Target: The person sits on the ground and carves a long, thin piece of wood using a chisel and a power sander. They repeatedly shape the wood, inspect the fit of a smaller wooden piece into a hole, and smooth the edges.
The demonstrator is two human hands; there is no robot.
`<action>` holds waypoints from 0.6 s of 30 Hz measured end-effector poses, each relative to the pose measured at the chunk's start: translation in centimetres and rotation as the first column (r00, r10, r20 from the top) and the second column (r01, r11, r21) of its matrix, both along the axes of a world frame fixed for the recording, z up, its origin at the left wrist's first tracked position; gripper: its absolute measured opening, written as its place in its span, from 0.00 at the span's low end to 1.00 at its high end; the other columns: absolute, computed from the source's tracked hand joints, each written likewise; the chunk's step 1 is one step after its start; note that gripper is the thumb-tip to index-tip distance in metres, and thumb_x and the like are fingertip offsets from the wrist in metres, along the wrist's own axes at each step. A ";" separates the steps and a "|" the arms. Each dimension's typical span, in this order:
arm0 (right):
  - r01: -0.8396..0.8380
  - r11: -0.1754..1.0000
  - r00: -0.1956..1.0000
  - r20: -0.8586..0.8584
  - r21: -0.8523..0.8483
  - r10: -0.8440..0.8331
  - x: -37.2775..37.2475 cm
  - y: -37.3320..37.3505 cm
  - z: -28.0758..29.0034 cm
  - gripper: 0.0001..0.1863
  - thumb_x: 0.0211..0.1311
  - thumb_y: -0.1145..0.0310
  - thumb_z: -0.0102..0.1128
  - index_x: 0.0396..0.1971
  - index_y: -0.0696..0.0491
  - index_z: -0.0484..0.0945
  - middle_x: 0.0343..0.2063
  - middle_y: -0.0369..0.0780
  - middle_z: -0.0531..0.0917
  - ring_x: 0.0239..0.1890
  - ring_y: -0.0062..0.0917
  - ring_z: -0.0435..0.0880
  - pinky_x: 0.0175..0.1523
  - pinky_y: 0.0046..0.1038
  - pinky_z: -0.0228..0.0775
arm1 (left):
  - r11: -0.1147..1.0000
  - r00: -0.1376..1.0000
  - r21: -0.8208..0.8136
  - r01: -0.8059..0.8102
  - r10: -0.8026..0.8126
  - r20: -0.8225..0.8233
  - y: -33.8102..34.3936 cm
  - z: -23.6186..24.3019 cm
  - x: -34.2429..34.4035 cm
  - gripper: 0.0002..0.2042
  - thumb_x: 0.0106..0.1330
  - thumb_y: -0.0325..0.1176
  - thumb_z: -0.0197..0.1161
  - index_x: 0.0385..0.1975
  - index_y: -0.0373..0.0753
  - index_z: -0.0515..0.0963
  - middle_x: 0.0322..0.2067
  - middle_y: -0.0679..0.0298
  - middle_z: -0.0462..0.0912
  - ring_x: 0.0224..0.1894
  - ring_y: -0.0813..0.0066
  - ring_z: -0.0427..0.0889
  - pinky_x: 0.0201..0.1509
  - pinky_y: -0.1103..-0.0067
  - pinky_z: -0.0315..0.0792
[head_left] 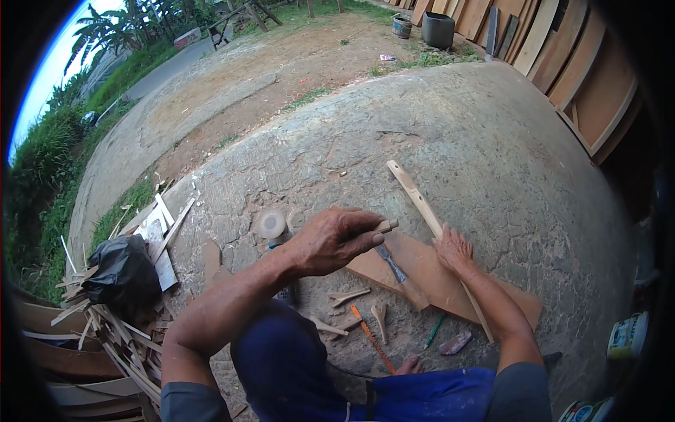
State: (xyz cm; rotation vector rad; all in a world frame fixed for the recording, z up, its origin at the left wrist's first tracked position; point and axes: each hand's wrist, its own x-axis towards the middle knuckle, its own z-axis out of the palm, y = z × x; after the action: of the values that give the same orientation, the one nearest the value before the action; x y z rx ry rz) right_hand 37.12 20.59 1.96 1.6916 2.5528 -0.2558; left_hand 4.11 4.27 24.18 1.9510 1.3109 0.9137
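My left hand (341, 243) is closed around a small wooden piece (387, 226) whose narrow peg end sticks out past the fingers. The rest of that piece is hidden in the hand. With my right hand (455, 247) I grip a long, slightly curved wooden strip (416, 195), slanting across a brown board (457, 281) on the ground. Dark holes show near the strip's far end. Between my hands a chisel (395, 266) lies on the board. Several forked wooden pieces (349, 296) are on the ground in front of me.
An orange toothed strip (373, 339), a green pencil (434, 331) and a purplish block (455, 343) lie near my foot. An angle grinder (272, 226) is beyond my left forearm. Wood scraps and a black bag (125, 271) are piled left; planks (576, 63) lean far right.
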 end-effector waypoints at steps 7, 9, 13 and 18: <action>-0.412 0.904 0.892 -0.151 0.111 0.425 -2.3 -3.4 3.9 0.33 0.65 0.57 0.64 0.67 0.54 0.66 0.50 0.47 0.76 0.54 0.44 0.79 0.54 0.49 0.74 | 0.937 0.991 -0.328 -0.123 0.098 -0.092 0.9 0.2 0.3 0.19 0.78 0.46 0.60 0.51 0.35 0.80 0.32 0.63 0.82 0.37 0.78 0.80 0.43 0.75 0.75; -0.473 0.881 0.833 -0.324 0.005 0.449 -3.6 -5.3 3.6 0.32 0.65 0.59 0.64 0.67 0.53 0.67 0.50 0.46 0.76 0.53 0.44 0.79 0.53 0.48 0.75 | 0.949 0.992 -0.288 -0.128 0.123 -0.034 1.2 -2.0 -0.7 0.18 0.78 0.47 0.60 0.50 0.35 0.79 0.30 0.67 0.80 0.34 0.81 0.77 0.41 0.76 0.75; -0.494 0.867 0.837 -0.301 -0.060 0.456 -5.3 -9.3 2.7 0.31 0.66 0.62 0.63 0.67 0.53 0.67 0.49 0.47 0.75 0.52 0.46 0.79 0.55 0.45 0.76 | 0.979 0.971 -0.132 -0.157 0.128 -0.203 1.5 -4.3 -1.5 0.19 0.76 0.46 0.62 0.50 0.34 0.82 0.31 0.64 0.83 0.33 0.80 0.79 0.39 0.76 0.75; -0.445 0.896 0.832 -0.373 -0.008 0.410 -6.3 -10.4 1.1 0.32 0.66 0.64 0.61 0.69 0.54 0.65 0.47 0.51 0.75 0.51 0.45 0.81 0.54 0.48 0.76 | 0.913 0.965 -0.313 -0.261 0.235 -0.120 0.4 -10.2 -1.6 0.18 0.76 0.44 0.62 0.50 0.33 0.84 0.30 0.64 0.82 0.30 0.82 0.76 0.35 0.77 0.75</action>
State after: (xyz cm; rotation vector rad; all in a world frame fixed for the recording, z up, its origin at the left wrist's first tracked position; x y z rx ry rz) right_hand 30.84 10.19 3.06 1.0680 3.0343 -0.7011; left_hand 2.51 4.62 13.99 1.6022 1.6693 0.6831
